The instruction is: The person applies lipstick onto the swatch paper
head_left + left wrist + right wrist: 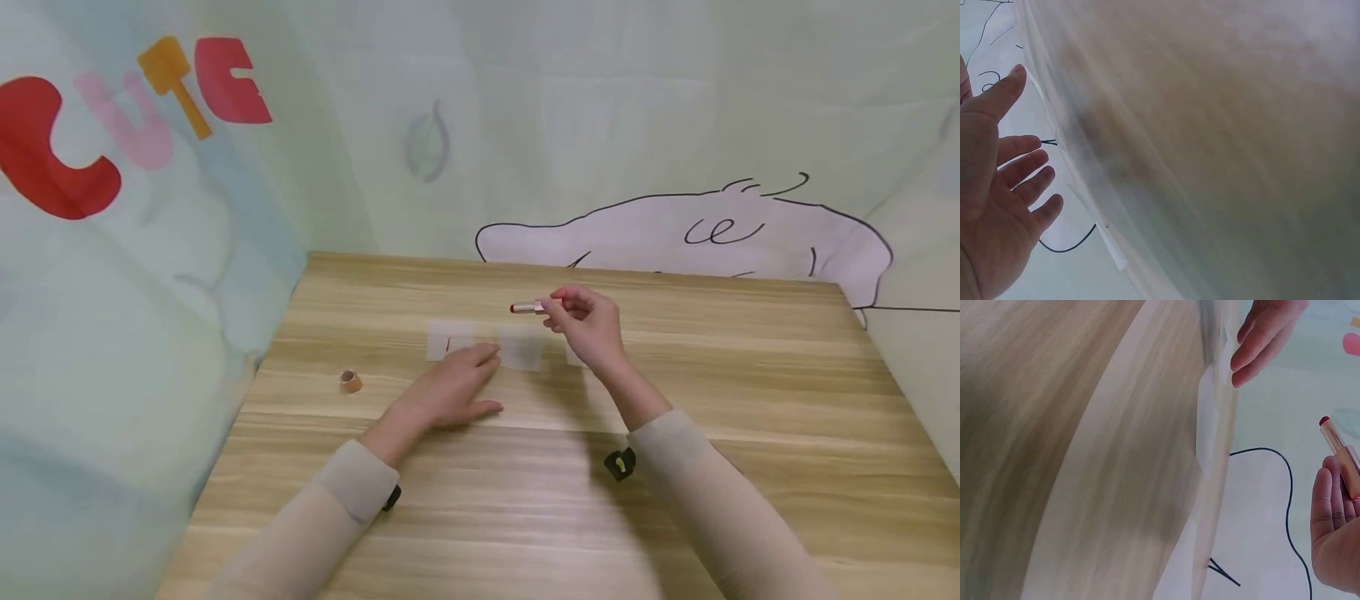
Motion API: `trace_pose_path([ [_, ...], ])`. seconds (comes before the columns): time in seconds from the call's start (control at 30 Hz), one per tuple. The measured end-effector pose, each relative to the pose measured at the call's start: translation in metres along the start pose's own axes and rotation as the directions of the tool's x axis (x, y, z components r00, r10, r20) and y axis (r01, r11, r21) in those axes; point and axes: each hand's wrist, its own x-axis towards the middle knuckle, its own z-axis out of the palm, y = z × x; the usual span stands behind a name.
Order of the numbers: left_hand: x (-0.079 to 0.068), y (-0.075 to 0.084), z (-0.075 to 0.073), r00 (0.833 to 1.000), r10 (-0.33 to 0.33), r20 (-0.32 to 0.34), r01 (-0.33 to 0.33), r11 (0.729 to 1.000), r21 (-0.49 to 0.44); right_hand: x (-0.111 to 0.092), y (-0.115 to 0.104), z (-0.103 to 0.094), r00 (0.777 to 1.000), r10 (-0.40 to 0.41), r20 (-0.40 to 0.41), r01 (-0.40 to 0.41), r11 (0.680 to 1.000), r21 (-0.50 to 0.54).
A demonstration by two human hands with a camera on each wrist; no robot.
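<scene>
My right hand (596, 329) pinches an uncapped lipstick (527, 307) above the table, its red tip pointing left. The right wrist view shows the same lipstick (1339, 445) with its pinkish-gold tube. Beneath it lie thin white paper squares in a row. The left square (437, 342) bears a short red stroke, while the middle square (520, 348) shows no clear mark. Part of the right square (574, 357) is hidden by my right hand. My left hand (453, 387) has its fingers extended by the left and middle squares, partly covering the left one.
A small pinkish-gold lipstick cap (350, 382) stands on the wooden table (480, 517), left of my left hand. Printed fabric (375, 150) with letters and a cartoon outline borders the table's back and left. Dark devices (620, 464) sit at both wrists.
</scene>
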Motion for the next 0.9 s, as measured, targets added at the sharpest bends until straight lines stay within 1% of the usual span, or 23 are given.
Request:
trace_pose_path([
  [0.13, 0.002, 0.0, 0.003, 1.0, -0.002, 0.018, 0.002, 1.0, 0.004, 0.0, 0.006, -0.002, 1.0, 0.005, 0.0, -0.005, 1.0, 0.004],
  [0.33, 0.005, 0.0, 0.006, 0.998, -0.009, 0.055, 0.008, 1.0, 0.023, -0.003, 0.013, -0.003, 0.999, 0.044, 0.006, -0.044, 0.999, 0.0],
  [0.5, 0.007, 0.002, 0.008, 0.996, -0.029, 0.089, 0.027, 0.999, 0.024, -0.004, 0.015, -0.003, 0.998, 0.055, 0.0, -0.055, 0.998, -0.016],
  [0.6, 0.009, 0.003, 0.009, 0.993, -0.034, 0.111, 0.03, 0.999, 0.042, -0.004, 0.015, -0.003, 0.998, 0.058, 0.0, -0.058, 0.998, -0.03],
  [0.77, 0.014, 0.007, 0.008, 0.99, -0.02, 0.137, 0.009, 0.997, 0.078, -0.004, 0.017, -0.004, 0.997, 0.074, 0.003, -0.073, 0.996, -0.042],
  [0.9, 0.017, 0.008, 0.008, 0.992, 0.001, 0.129, -0.013, 0.996, 0.09, -0.004, 0.021, -0.005, 0.998, 0.063, 0.006, -0.062, 0.997, -0.048],
])
